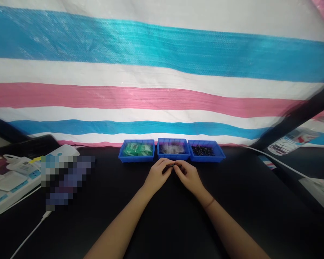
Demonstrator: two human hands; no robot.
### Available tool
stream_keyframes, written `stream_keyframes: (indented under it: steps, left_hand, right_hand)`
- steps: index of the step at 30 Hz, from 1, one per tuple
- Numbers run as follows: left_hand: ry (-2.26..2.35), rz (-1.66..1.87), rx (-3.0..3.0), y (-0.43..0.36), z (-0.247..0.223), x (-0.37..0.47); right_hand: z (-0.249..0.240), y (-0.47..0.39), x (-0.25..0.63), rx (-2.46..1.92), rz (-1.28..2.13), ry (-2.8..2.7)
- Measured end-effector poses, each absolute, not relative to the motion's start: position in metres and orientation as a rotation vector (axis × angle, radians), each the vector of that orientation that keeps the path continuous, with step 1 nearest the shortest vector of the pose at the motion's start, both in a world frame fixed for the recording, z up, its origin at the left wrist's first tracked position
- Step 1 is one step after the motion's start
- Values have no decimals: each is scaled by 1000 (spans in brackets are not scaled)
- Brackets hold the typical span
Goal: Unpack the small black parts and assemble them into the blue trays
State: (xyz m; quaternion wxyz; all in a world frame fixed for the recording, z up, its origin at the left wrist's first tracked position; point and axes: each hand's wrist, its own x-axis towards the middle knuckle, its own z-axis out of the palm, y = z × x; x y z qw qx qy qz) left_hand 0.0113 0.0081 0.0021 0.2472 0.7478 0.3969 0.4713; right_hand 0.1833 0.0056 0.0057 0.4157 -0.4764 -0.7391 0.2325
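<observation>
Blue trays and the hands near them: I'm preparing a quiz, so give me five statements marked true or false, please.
1. Green packets lie in the right tray. False: they lie in the left tray.
2. Three trays stand in a row. True.
3. The left hand is inside a tray. False: it is in front of the trays.
4. Left and right hand meet at a small dark piece. True.
5. The power strip is left of the hands. True.

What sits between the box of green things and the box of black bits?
Another blue box, holding greyish pieces. The head view shows it.
</observation>
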Motion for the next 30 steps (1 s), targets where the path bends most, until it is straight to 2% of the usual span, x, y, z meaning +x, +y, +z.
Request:
stream_keyframes:
  steps: [16, 30]
  left_hand:
    - [1199, 1125, 2087, 10, -1, 12]
    - [1214, 1141, 1991, 11, -1, 12]
  right_hand:
    - [3, 4, 183, -1164, 554, -1801]
    - [4, 5, 183, -1188, 577, -1821]
